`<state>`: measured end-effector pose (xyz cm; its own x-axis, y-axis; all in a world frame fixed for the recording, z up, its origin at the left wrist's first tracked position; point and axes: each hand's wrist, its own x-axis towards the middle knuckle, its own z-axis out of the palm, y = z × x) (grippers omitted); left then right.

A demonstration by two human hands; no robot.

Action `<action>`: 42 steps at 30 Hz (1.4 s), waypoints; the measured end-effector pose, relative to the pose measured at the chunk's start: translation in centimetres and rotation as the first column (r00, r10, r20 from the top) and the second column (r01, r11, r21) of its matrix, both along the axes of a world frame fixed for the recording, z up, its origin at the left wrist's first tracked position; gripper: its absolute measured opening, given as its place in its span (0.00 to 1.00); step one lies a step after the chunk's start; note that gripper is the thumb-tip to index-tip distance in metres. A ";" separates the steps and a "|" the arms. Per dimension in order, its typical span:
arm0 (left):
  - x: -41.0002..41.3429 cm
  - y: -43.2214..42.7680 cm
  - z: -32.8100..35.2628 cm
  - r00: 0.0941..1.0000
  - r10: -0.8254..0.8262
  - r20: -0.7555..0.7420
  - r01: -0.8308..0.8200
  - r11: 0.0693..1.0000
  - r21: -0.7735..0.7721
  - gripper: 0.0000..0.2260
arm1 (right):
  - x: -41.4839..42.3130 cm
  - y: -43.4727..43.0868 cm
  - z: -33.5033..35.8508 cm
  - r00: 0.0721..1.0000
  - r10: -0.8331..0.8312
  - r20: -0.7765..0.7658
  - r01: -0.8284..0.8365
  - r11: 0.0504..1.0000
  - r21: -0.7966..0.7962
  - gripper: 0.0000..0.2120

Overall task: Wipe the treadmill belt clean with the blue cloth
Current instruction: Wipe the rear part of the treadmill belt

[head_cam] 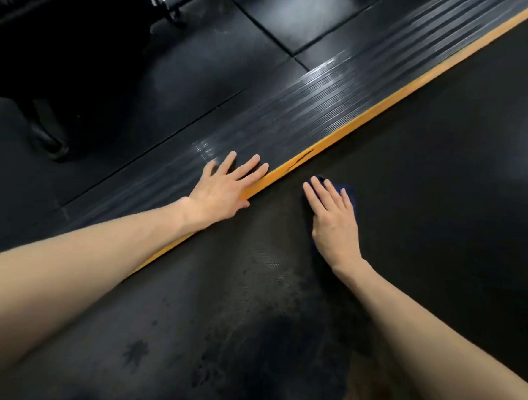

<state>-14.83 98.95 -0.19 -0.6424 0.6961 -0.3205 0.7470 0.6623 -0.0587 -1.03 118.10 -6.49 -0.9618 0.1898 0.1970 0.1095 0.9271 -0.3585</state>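
Centrally, the right hand point(335, 218) is pressing the blue cloth point(349, 194) onto the black treadmill belt point(428, 166) with flat, straight fingers. The left hand point(226, 188) is resting splayed on the ribbed side rail point(308, 109), beside the orange strip point(386, 105).

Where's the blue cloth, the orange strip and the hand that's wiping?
blue cloth point(350, 195): head view, the corner sticking out at its far edge.
orange strip point(353, 128): head view, middle of its bare length.
right hand point(335, 222): head view, back of the hand, flat on the cloth.
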 end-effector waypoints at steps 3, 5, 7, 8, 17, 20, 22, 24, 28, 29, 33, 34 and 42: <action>-0.4 0.7 0.3 0.982 0.101 0.161 -0.103 0.995 0.003 0.37 | 0.0 0.3 -0.2 0.999 0.009 -0.035 -0.010 1.000 -0.003 0.29; -0.2 0.9 0.4 0.973 0.125 0.195 -0.128 0.992 0.003 0.38 | 0.0 0.5 -0.4 0.998 0.004 -0.056 -0.005 1.000 -0.024 0.28; -0.1 1.0 0.6 0.968 0.142 0.206 -0.148 0.989 0.017 0.37 | 0.2 0.5 -0.6 0.998 0.005 -0.062 -0.007 0.999 -0.035 0.26; 0.0 1.0 0.6 0.969 0.143 0.202 -0.152 0.988 0.030 0.37 | 0.1 0.6 -0.7 0.998 0.004 -0.069 -0.006 0.999 -0.040 0.26; -0.6 1.6 1.9 0.970 0.104 0.218 -0.085 0.992 -0.093 0.37 | 0.2 0.5 -0.8 0.997 -0.024 -0.074 0.018 0.997 -0.073 0.26; -1.4 1.8 2.8 0.967 0.061 0.248 -0.019 0.986 -0.165 0.38 | 0.2 0.5 -0.6 0.997 -0.008 -0.080 0.001 0.996 -0.088 0.26; -1.5 2.2 3.4 0.962 0.063 0.265 -0.016 0.984 -0.176 0.38 | 0.0 0.7 -0.3 0.999 0.006 -0.046 -0.011 0.994 -0.110 0.26; -1.4 2.5 3.8 0.959 0.080 0.273 -0.036 0.986 -0.164 0.38 | -0.1 1.3 0.2 0.999 0.047 -0.015 -0.048 0.986 -0.163 0.26; -0.6 2.3 2.8 0.960 0.127 0.250 -0.099 0.988 -0.121 0.39 | 0.5 3.3 0.0 0.999 0.039 -0.028 -0.044 0.982 -0.181 0.25; -0.5 2.2 2.4 0.963 0.133 0.235 -0.111 0.988 -0.105 0.39 | 0.5 2.8 0.2 0.996 -0.069 -0.050 0.057 0.974 -0.218 0.25; 0.1 2.3 1.6 0.971 0.170 0.167 -0.164 0.985 -0.053 0.40 | 1.1 -6.6 0.2 0.995 0.005 -0.096 -0.028 0.970 -0.241 0.27; 0.2 2.3 1.6 0.971 0.172 0.164 -0.168 0.985 -0.040 0.40 | 2.0 -9.8 0.1 0.983 0.170 -0.067 -0.180 0.963 -0.203 0.29; 0.9 -1.2 -0.2 0.981 0.120 0.155 -0.154 0.959 0.238 0.27 | 2.2 -1.8 0.2 0.958 0.284 0.025 -0.285 0.957 0.047 0.24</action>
<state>-13.97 97.74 -0.43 -0.6991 0.6733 -0.2408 0.6373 0.7394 0.2170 1.17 116.25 -6.31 -0.9780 -0.1021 0.1819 -0.1558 0.9373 -0.3118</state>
